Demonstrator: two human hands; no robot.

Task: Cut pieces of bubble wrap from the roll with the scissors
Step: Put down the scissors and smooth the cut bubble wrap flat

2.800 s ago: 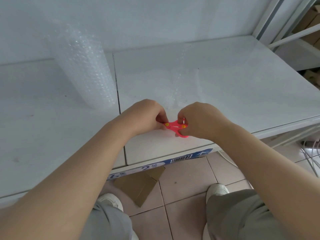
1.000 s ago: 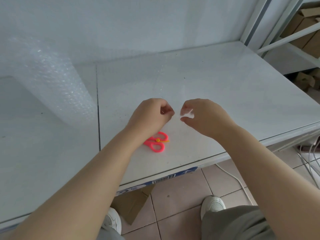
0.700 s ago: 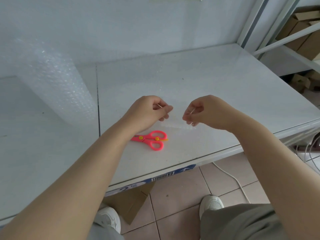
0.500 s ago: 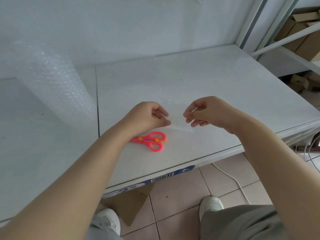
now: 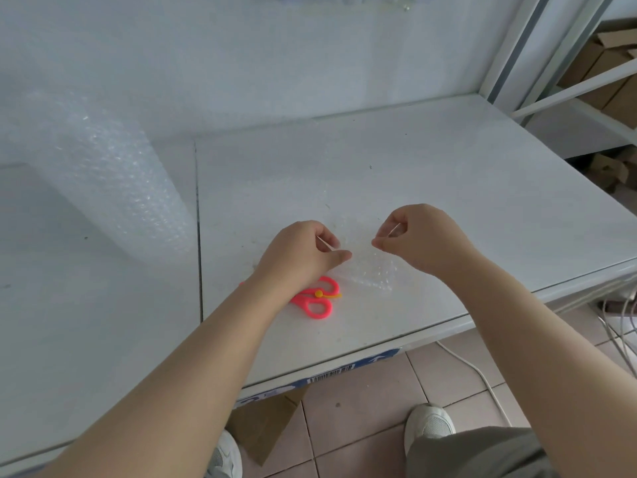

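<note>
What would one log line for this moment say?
left hand: pinching bubble wrap piece | right hand: pinching same piece | pink scissors: lying on table | roll: standing left

A clear bubble wrap roll point(image 5: 103, 174) stands upright; pink scissors point(image 5: 315, 300) lie flat beside a cut piece point(image 5: 368, 274).

We saw a matt white table point(image 5: 448, 188), smooth, faintly scuffed and speckled. On it, left of its panel seam, stood the roll point(image 5: 113, 174) of clear plastic bubble wrap, its blistered surface glinting. A small cut piece point(image 5: 370, 270) of the same glossy film lay right of the seam. Beside that piece lay the scissors point(image 5: 317, 298), bright pink glossy plastic with a yellow pivot. Below the table's front edge, the floor tiles point(image 5: 362, 401) looked pinkish, dull and smooth, with brown cardboard point(image 5: 262, 432) lying on them.
</note>
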